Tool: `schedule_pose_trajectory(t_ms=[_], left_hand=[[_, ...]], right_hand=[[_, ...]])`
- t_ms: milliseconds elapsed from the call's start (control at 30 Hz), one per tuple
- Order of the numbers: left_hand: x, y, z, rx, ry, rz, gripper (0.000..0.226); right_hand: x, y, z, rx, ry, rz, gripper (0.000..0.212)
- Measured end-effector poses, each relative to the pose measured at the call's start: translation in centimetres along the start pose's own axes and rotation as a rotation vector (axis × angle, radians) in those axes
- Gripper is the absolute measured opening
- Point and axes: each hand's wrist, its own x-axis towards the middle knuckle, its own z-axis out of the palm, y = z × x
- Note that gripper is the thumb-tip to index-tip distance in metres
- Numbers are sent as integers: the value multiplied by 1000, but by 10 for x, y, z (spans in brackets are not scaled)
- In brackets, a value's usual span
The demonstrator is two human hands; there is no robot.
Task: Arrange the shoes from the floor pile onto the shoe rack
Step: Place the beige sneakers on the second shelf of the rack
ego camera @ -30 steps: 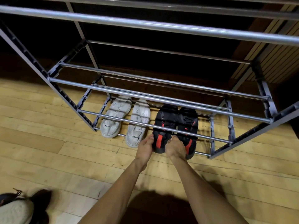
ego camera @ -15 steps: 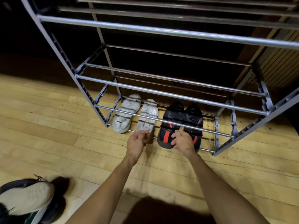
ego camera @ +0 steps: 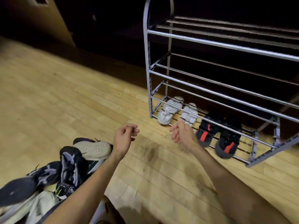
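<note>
A grey metal shoe rack [ego camera: 191, 39] stands at the right. On its bottom tier sit a pair of white shoes [ego camera: 168, 111] at the left and a pair of black shoes with red marks [ego camera: 208, 131] to their right. A pile of dark and pale shoes [ego camera: 68, 165] lies on the floor at the lower left. My left hand [ego camera: 124, 136] hovers between pile and rack, fingers loosely curled, holding nothing. My right hand [ego camera: 181, 133] is in front of the bottom tier, palm up, fingers apart, empty.
The wooden plank floor [ego camera: 64, 97] spreads left of the rack. The rack's upper tiers hold nothing visible. A dark wall and a wooden panel [ego camera: 48, 18] are at the back left.
Both hands have let go of the black shoes and pulled back from the rack. The view has swung left, bringing the floor pile into sight.
</note>
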Motion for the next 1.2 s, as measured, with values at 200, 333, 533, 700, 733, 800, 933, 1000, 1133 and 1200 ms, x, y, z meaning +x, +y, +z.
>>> schedule_pose_trajectory(t_ms=[200, 333, 533, 700, 733, 800, 933, 1000, 1133, 1200], left_hand=[[-30, -5, -55, -35, 71, -6, 28], [-38, -10, -84, -97, 98, -24, 28], [-50, -14, -122, -134, 182, -94, 26], [-49, -34, -148, -77, 242, -129, 25], [-49, -37, -152, -66, 253, -142, 25], [-47, -44, -159, -58, 276, -167, 26], [-39, -58, -168, -11, 297, -208, 27], [-33, -68, -169, 4, 291, -248, 25], [-20, -84, -164, 59, 264, -338, 15], [-14, -88, -164, 112, 263, -368, 20]], right_hand=[[-29, -37, 48, -71, 94, -212, 63], [-42, -54, 81, -102, 22, -234, 62], [-50, -62, 134, -111, -146, -156, 58], [-45, -39, 169, -204, -273, -94, 51], [-42, -33, 174, -225, -287, -83, 49], [-38, -26, 183, -253, -313, -50, 45], [-32, -18, 197, -250, -350, 44, 45], [-31, -12, 203, -224, -367, 109, 46], [-29, 0, 219, -217, -414, 182, 48], [-28, 4, 228, -216, -438, 194, 48]])
